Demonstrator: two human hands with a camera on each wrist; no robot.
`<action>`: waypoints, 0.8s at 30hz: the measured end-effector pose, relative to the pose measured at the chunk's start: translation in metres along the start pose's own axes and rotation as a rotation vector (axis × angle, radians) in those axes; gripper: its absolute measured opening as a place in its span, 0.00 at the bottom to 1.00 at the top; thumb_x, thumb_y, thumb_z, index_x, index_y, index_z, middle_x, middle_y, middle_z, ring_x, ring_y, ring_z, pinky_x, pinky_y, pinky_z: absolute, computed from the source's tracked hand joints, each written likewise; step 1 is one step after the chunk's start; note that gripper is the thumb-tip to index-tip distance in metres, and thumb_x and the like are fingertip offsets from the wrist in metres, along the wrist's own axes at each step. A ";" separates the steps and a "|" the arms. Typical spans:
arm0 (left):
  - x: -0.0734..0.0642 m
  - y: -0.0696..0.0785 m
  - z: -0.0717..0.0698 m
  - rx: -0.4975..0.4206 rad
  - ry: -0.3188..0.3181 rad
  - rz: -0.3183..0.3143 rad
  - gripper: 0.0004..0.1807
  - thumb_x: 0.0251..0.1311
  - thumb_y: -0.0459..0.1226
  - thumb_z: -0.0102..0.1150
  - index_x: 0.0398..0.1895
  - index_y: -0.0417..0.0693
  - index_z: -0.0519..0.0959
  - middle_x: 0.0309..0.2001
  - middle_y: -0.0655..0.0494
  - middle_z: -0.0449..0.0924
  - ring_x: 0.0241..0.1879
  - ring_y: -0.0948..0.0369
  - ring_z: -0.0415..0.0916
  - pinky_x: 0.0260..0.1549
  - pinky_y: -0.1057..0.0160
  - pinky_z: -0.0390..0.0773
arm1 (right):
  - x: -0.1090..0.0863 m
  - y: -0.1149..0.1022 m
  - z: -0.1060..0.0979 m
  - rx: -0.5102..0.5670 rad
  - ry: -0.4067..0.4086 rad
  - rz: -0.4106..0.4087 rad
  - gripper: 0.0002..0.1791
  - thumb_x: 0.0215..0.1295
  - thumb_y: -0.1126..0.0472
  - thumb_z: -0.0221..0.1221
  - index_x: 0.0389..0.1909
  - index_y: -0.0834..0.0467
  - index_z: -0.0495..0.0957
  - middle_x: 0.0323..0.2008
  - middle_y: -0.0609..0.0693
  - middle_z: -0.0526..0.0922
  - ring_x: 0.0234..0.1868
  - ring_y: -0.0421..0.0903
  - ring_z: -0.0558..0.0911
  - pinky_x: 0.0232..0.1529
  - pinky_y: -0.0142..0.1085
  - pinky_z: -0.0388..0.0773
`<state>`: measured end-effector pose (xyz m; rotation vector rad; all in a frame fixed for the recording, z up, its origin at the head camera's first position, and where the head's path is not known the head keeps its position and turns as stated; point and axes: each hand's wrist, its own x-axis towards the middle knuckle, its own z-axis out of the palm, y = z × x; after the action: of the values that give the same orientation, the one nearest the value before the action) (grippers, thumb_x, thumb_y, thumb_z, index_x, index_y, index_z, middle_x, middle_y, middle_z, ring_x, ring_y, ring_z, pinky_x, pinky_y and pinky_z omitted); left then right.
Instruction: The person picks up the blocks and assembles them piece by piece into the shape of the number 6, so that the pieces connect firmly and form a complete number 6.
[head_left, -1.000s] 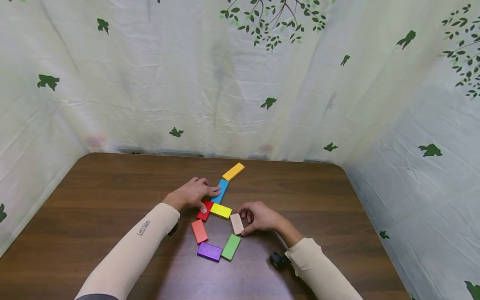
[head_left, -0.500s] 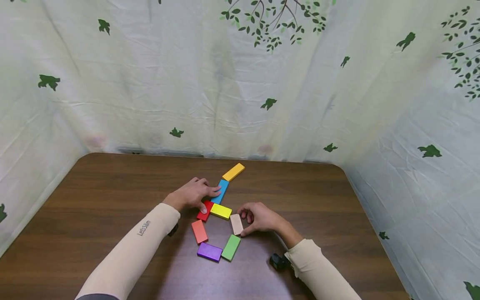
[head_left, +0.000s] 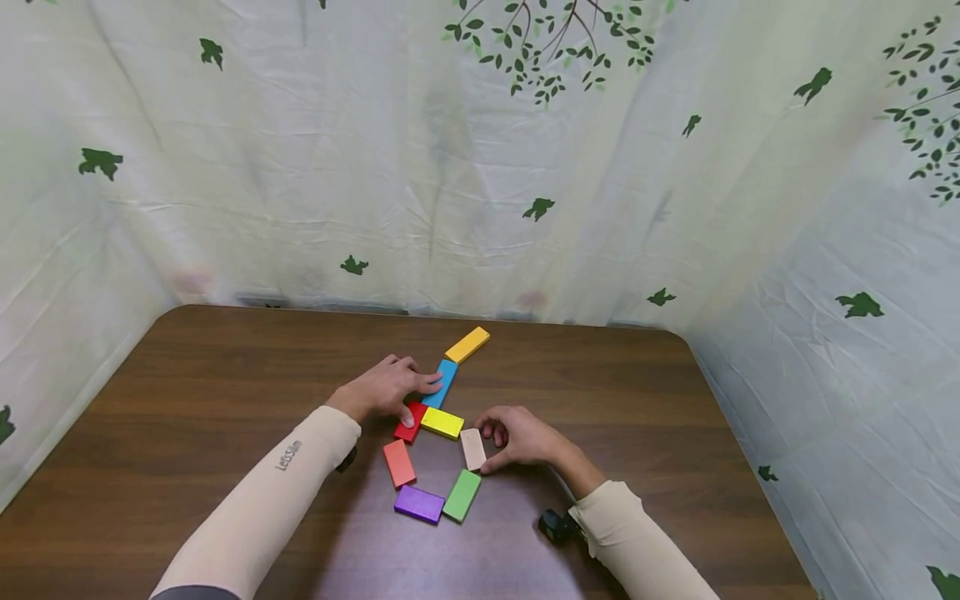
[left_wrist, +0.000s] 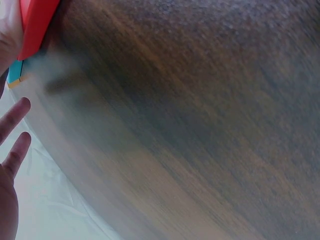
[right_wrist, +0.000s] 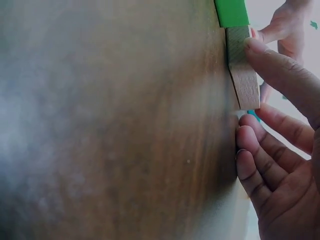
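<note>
Flat coloured blocks lie end to end on the table in a ring with a tail. My left hand rests its thumb on the red block and its extended index finger on the blue block. In the left wrist view the other fingers stretch out, holding nothing. My right hand pinches the pale wooden block lengthwise, thumb at the near end, index finger at the far end. In the right wrist view this block sits against the green block. The yellow block lies between the red and pale blocks.
An orange-yellow block extends the tail beyond the blue one. A coral block and a purple block make up the ring's left and near sides. The brown wooden table ends at a pale curtain printed with leaves.
</note>
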<state>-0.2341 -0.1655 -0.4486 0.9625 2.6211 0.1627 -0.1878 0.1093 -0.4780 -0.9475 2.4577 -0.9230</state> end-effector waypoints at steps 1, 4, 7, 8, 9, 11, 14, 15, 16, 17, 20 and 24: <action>0.000 0.000 0.000 -0.001 -0.002 -0.002 0.43 0.48 0.48 0.70 0.70 0.55 0.65 0.70 0.58 0.64 0.61 0.50 0.60 0.61 0.48 0.57 | 0.000 0.000 0.000 0.002 0.000 0.000 0.30 0.43 0.52 0.77 0.46 0.58 0.78 0.32 0.45 0.76 0.28 0.38 0.72 0.31 0.29 0.72; 0.001 -0.001 0.000 0.002 -0.004 -0.004 0.43 0.48 0.48 0.70 0.70 0.55 0.65 0.70 0.58 0.63 0.61 0.50 0.60 0.61 0.48 0.56 | 0.000 0.000 0.000 0.013 0.001 0.001 0.30 0.43 0.52 0.77 0.47 0.58 0.78 0.33 0.46 0.77 0.29 0.38 0.73 0.32 0.29 0.73; 0.000 -0.002 0.001 0.006 -0.003 -0.001 0.43 0.48 0.48 0.70 0.70 0.55 0.65 0.71 0.58 0.63 0.61 0.50 0.60 0.61 0.48 0.57 | 0.000 0.001 0.001 0.023 0.001 0.001 0.31 0.43 0.52 0.77 0.48 0.58 0.78 0.33 0.46 0.77 0.29 0.39 0.73 0.32 0.29 0.73; 0.000 -0.001 0.000 0.009 -0.003 0.001 0.43 0.48 0.49 0.70 0.70 0.55 0.65 0.71 0.59 0.62 0.61 0.50 0.60 0.61 0.48 0.57 | 0.000 0.002 0.001 0.025 0.001 0.002 0.31 0.43 0.51 0.77 0.49 0.58 0.78 0.33 0.46 0.77 0.30 0.38 0.73 0.32 0.29 0.73; 0.000 -0.001 0.000 0.009 -0.003 0.002 0.43 0.48 0.49 0.70 0.70 0.55 0.65 0.71 0.59 0.62 0.61 0.50 0.60 0.61 0.48 0.57 | 0.000 0.003 0.001 0.030 0.000 0.003 0.32 0.44 0.51 0.77 0.50 0.58 0.78 0.34 0.46 0.77 0.30 0.39 0.73 0.33 0.29 0.73; -0.001 -0.001 0.000 0.018 0.000 0.010 0.43 0.48 0.49 0.70 0.70 0.54 0.66 0.71 0.58 0.62 0.61 0.49 0.60 0.61 0.48 0.57 | 0.000 0.005 0.002 0.046 -0.002 0.006 0.33 0.44 0.51 0.76 0.52 0.57 0.77 0.35 0.46 0.77 0.30 0.39 0.73 0.33 0.29 0.74; -0.001 0.000 -0.001 0.030 0.008 0.022 0.43 0.48 0.49 0.70 0.70 0.54 0.66 0.71 0.58 0.63 0.61 0.49 0.60 0.61 0.47 0.57 | -0.001 0.008 0.000 0.082 -0.004 0.016 0.35 0.45 0.52 0.76 0.55 0.56 0.76 0.36 0.46 0.78 0.31 0.39 0.74 0.34 0.30 0.74; -0.001 0.000 -0.001 0.035 0.012 0.027 0.43 0.48 0.49 0.70 0.69 0.53 0.66 0.71 0.58 0.63 0.62 0.49 0.60 0.61 0.47 0.57 | -0.001 0.009 -0.001 0.095 -0.002 0.018 0.35 0.45 0.52 0.76 0.56 0.56 0.76 0.36 0.47 0.78 0.31 0.40 0.74 0.34 0.30 0.74; -0.001 0.000 -0.002 0.043 0.015 0.032 0.43 0.48 0.50 0.70 0.69 0.53 0.66 0.70 0.57 0.63 0.62 0.49 0.60 0.61 0.47 0.57 | -0.002 0.010 -0.003 0.107 0.000 0.021 0.35 0.45 0.53 0.76 0.56 0.56 0.75 0.37 0.47 0.78 0.31 0.40 0.74 0.34 0.31 0.74; -0.001 0.001 -0.002 0.048 0.017 0.036 0.43 0.48 0.50 0.70 0.69 0.52 0.66 0.70 0.57 0.63 0.62 0.49 0.60 0.61 0.47 0.57 | -0.002 0.012 -0.005 0.112 0.005 0.024 0.36 0.46 0.54 0.76 0.57 0.57 0.75 0.37 0.47 0.78 0.31 0.40 0.74 0.34 0.31 0.74; 0.000 0.001 -0.003 0.068 0.016 0.040 0.43 0.48 0.49 0.71 0.69 0.52 0.67 0.70 0.56 0.64 0.62 0.49 0.60 0.61 0.48 0.58 | -0.006 0.016 -0.010 0.119 0.019 0.036 0.36 0.47 0.55 0.75 0.57 0.59 0.74 0.38 0.48 0.78 0.32 0.41 0.75 0.34 0.31 0.74; 0.001 0.002 -0.003 0.077 0.010 0.036 0.43 0.48 0.49 0.72 0.69 0.51 0.67 0.70 0.56 0.65 0.63 0.49 0.60 0.61 0.49 0.58 | -0.013 0.024 -0.018 0.134 0.043 0.057 0.35 0.50 0.54 0.74 0.58 0.60 0.73 0.38 0.49 0.79 0.32 0.42 0.75 0.34 0.33 0.74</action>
<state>-0.2346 -0.1631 -0.4453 1.0370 2.6372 0.0756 -0.1991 0.1393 -0.4802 -0.8161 2.4094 -1.0838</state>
